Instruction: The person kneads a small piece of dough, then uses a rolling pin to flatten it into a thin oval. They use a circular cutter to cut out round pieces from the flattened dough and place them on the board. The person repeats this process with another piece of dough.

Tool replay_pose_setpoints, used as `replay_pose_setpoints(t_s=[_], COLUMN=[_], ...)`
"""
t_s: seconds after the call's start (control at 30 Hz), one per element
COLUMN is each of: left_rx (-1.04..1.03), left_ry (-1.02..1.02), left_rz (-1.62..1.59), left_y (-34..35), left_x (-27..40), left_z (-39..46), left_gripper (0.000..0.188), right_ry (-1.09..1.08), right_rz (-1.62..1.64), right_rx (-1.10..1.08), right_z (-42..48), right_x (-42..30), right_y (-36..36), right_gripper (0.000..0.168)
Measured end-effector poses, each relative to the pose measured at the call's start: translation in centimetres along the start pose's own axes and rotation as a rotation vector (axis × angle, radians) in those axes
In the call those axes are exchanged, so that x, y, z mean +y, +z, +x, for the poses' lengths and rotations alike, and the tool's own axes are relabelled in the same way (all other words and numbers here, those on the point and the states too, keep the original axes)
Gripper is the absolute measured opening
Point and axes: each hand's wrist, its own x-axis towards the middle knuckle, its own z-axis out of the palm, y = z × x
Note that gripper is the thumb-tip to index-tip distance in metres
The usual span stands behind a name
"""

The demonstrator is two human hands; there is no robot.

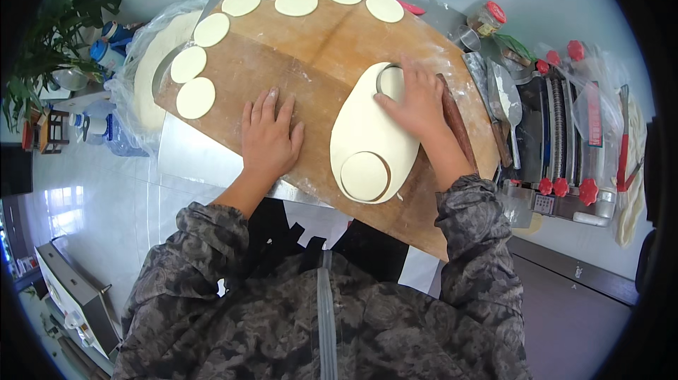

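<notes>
On a floured wooden board (318,46) lies an oval sheet of rolled dough (371,120). My right hand (421,96) holds a round metal cutter (379,79) on the sheet's far end. At the near end, a cut dough circle (364,176) still sits inside its outline. My left hand (269,139) rests flat on the board, left of the sheet, fingers slightly spread and nothing in them. Several separate dough rounds (296,2) lie along the board's far and left edges. A wooden rolling pin (456,123) lies right of my right hand, partly behind the forearm.
Right of the board are a cleaver (479,80), a metal scraper or trowel (506,96) and a pasta machine (559,131) with red knobs. A red-lidded jar (486,18) stands behind. At left, a plastic-covered container (164,70) holds something pale, probably flour.
</notes>
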Motion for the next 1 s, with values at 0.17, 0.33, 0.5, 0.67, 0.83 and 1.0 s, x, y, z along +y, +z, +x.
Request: replay_pose_setpoints(t_s=[0.17, 0.33, 0.5, 0.67, 0.83, 1.0], left_rx=[-0.015, -0.019, -0.012, 0.004, -0.005, -0.001], left_ry=[-0.012, -0.013, -0.015, 0.002, -0.009, -0.008], left_rz=[0.018, 0.006, 0.0, 0.02, 0.012, 0.001], left_y=[-0.1, 0.0, 0.0, 0.2, 0.1, 0.0], left_x=[0.0, 0.1, 0.0, -0.2, -0.1, 0.0], left_z=[-0.1, -0.1, -0.2, -0.2, -0.1, -0.1], left_gripper=[0.052, 0.052, 0.051, 0.051, 0.05, 0.05], right_ry=[-0.04, 0.162, 0.06, -0.004, -0.037, -0.074], right_rz=[0.036, 0.565, 0.493, 0.41, 0.368, 0.296], right_rx=[-0.058, 0.303, 0.051, -0.002, -0.073, -0.093], right_z=[0.2, 0.7, -6.0, -8.3, -7.4, -7.2], right_x=[-0.1, 2.0, -2.4, -3.9, -3.8, -3.4], right_y=[-1.4, -1.2, -3.8, -2.5, -2.1, -1.7], right_gripper=[0.085, 0.076, 0.093, 0.104, 0.11, 0.112])
